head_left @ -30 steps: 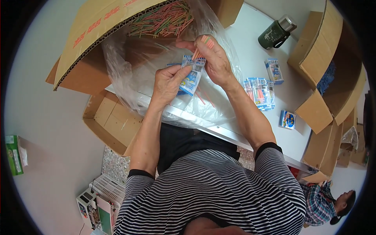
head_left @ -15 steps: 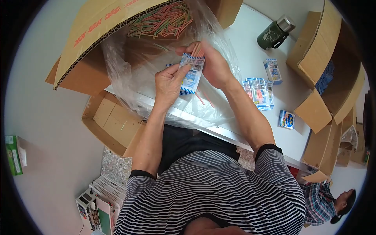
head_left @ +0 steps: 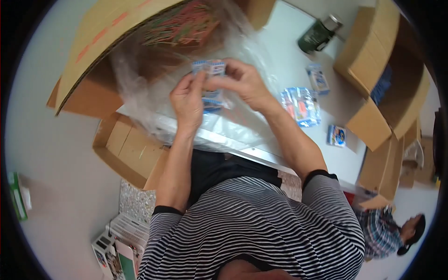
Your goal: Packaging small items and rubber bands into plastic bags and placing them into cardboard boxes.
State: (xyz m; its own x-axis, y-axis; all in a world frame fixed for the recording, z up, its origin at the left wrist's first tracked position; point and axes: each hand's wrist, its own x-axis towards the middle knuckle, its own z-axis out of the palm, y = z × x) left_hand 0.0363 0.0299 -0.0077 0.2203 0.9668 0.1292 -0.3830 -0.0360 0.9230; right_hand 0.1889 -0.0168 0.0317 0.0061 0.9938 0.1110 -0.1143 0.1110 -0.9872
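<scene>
Sticks [head_left: 182,25] lie in L box [head_left: 88,91], pkts [head_left: 302,107] (flask [head_left: 318,35] behind) on table [head_left: 343,161] btwn that & R box [head_left: 358,58].

Blurred packet [head_left: 209,68], cropped box [head_left: 88,95]
Fingers [head_left: 228,84] cover the packet's middle; the view's top cuts off the box, which hides the counter's [head_left: 346,163] left edge.

Head view: worn fisheye, looking steeply down, near, over striped shirt [head_left: 252,210] onto white table [head_left: 287,46].
</scene>
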